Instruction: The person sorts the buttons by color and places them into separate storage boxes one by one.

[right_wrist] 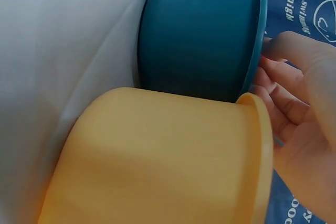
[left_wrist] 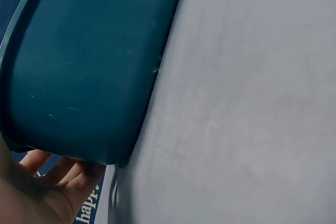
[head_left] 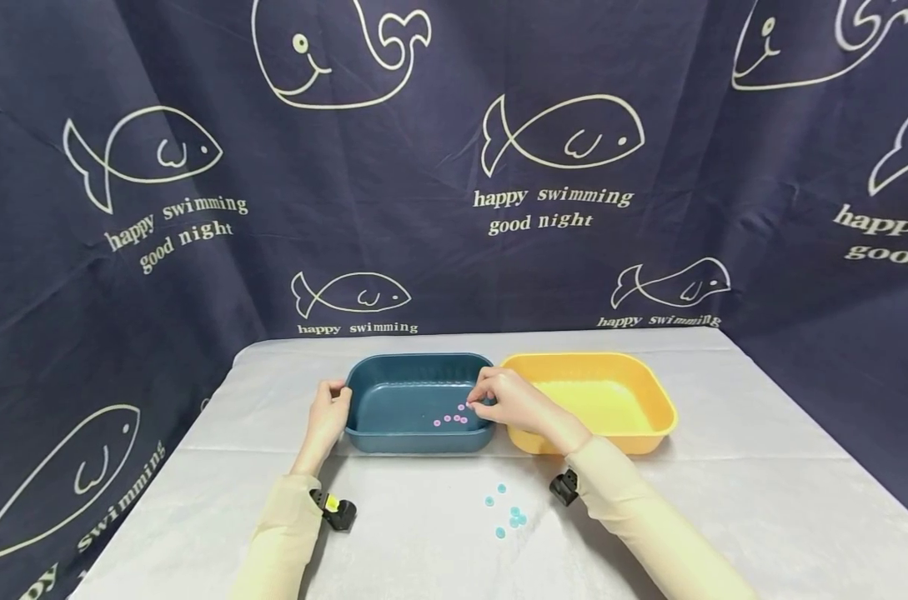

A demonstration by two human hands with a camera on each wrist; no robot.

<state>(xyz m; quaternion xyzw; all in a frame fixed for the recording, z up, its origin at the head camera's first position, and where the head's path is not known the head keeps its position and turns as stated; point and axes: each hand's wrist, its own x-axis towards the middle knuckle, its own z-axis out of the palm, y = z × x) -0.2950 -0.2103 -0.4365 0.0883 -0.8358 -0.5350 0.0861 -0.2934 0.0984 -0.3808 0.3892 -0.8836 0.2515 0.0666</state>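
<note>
A dark teal tub (head_left: 416, 442) stands in the middle of the table. My left hand (head_left: 329, 414) grips its left end at the rim; in the left wrist view, the fingers (left_wrist: 79, 174) meet the end wall. Over the tub's right end is my right hand (head_left: 509, 397), thumb and fingertips pinching a small pink bead (head_left: 469, 405). Several more pink beads (head_left: 448, 418) lie on the tub floor just left of those fingertips. In the right wrist view, the tub's wall and rim partly hide the right fingertips.
A yellow tub (head_left: 596, 442) stands right beside the teal one, under my right wrist. Several light blue beads (head_left: 514, 512) lie loose on the white tablecloth (head_left: 416, 517) in front, between my forearms. A navy curtain (head_left: 454, 250) hangs behind the table.
</note>
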